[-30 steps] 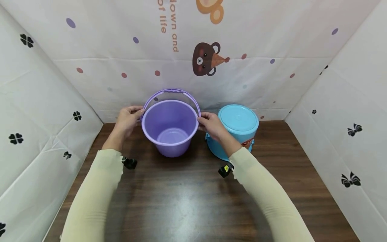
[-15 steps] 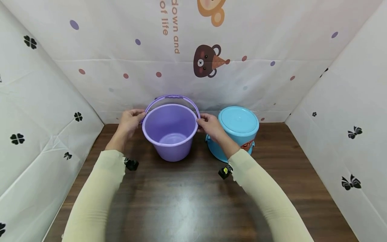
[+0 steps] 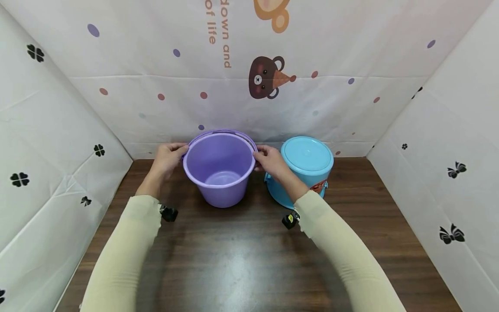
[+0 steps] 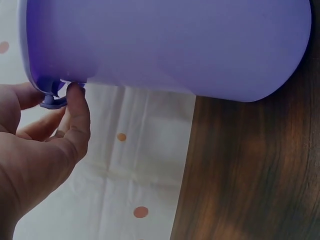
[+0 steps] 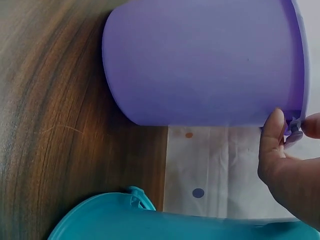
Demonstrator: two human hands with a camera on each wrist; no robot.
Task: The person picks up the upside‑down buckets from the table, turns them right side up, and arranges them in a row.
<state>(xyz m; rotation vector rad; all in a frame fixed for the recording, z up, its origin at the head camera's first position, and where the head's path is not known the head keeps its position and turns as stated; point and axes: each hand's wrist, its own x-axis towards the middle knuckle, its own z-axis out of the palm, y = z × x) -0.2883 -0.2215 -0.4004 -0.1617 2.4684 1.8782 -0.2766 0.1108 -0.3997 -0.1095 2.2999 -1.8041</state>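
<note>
A purple bucket [image 3: 223, 195] stands upright on the brown wooden table, its open mouth facing up. Its handle [image 3: 223, 131] lies low along the far side of the rim. At the left side, my left hand [image 3: 165, 161] grips the bucket by the rim where the handle joins; the left wrist view shows thumb and fingers around that handle end [image 4: 54, 102]. On the opposite side my right hand [image 3: 270, 161] holds the other handle joint [image 5: 292, 136] the same way. The bucket's interior shows nothing inside it.
A blue lidded bucket [image 3: 308, 154] stands just right of my right hand, its handle [image 3: 278, 195] lowered toward the table. A white patterned sheet [image 3: 331, 86] rises behind the table [image 3: 234, 251], with more white sheets at both sides.
The purple bucket's handle has dropped from its raised position down behind the far rim. Both hands stay at the bucket's sides. The blue bucket has not moved.
</note>
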